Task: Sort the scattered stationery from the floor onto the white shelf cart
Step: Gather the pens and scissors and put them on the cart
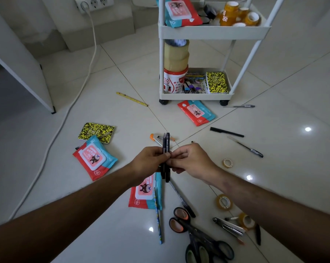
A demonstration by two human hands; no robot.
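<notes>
Both hands meet above the floor in mid-frame, around a small upright bundle of black pens (166, 143). My left hand (149, 161) grips the bundle from the left. My right hand (190, 160) pinches it from the right. The white shelf cart (213, 32) stands beyond. Its top tray holds a wipes pack and tape rolls. Its bottom tray holds a white tub under stacked tape rolls, pens and a yellow notebook. Scattered on the floor are wipes packs (94, 158), a yellow notebook (96, 132), black pens (226, 132), scissors (198, 236), small tape rolls (224, 203) and a yellow pencil (131, 99).
A white power cable (65, 114) runs from a wall socket (94, 3) across the floor at left. A white furniture leg (52, 109) stands at far left. A stapler (229, 227), a blue pencil (158, 219) and an orange-tipped tool (157, 138) lie near my arms.
</notes>
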